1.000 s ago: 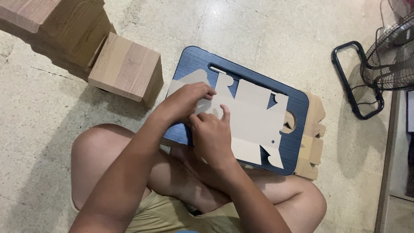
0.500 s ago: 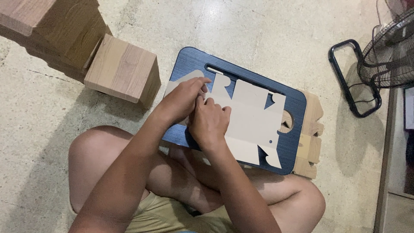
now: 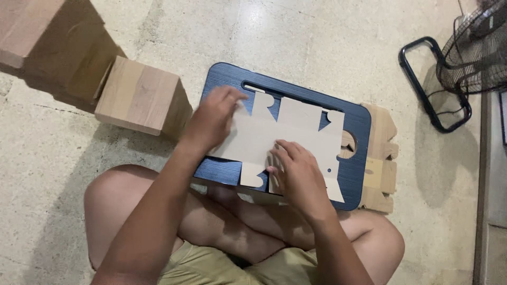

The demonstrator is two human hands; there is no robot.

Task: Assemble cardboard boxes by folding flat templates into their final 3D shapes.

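Flat die-cut grey cardboard blank (image 3: 288,138) lies long axis left-right across dark blue lap tray (image 3: 359,158), mid-frame; left hand (image 3: 211,119) presses its left end flat, right hand (image 3: 298,174) fingers spread on lower middle (neither gripping).

Bare arms, bare legs, olive-khaki shorts (image 3: 211,266)

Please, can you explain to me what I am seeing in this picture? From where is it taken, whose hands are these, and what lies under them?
The camera sits on a person's head and looks down at their own crossed legs and bare hands. On the pale stone floor lies a dark blue board with a slot handle. On it rests a flat grey die-cut cardboard sheet. The left hand presses its left edge; the right hand presses its lower middle. Wooden blocks stand to the left, and a black fan to the right.
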